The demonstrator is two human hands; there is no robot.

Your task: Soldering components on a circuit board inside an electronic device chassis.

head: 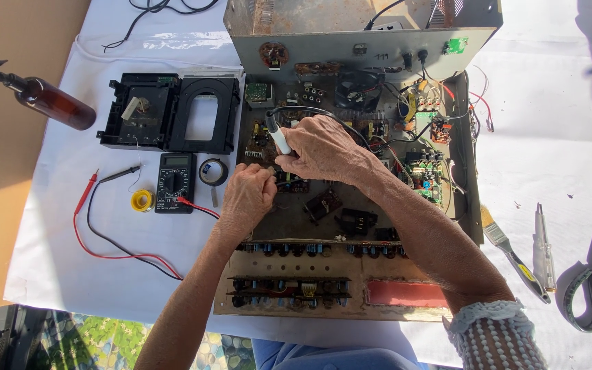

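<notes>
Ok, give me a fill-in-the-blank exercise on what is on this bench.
1. The right hand holds a soldering iron over the open ____ of an old amplifier chassis.
2. Left of the chassis lies a black multimeter with one black lead and one ____ lead.
3. The roll of solder beside the multimeter is ____ in colour.
4. At the far right of the white cloth, beyond the brush, lies a pair of ____.

Missing words: circuit board; red; yellow; scissors

Soldering iron (pixel 277 136): white-handled w/ black cord, tilted, tip hidden, gripped over opened amplifier chassis (pixel 351 205); chassis lies flat on table, dusty circuit boards & wiring exposed, knobs along front edge.
</notes>
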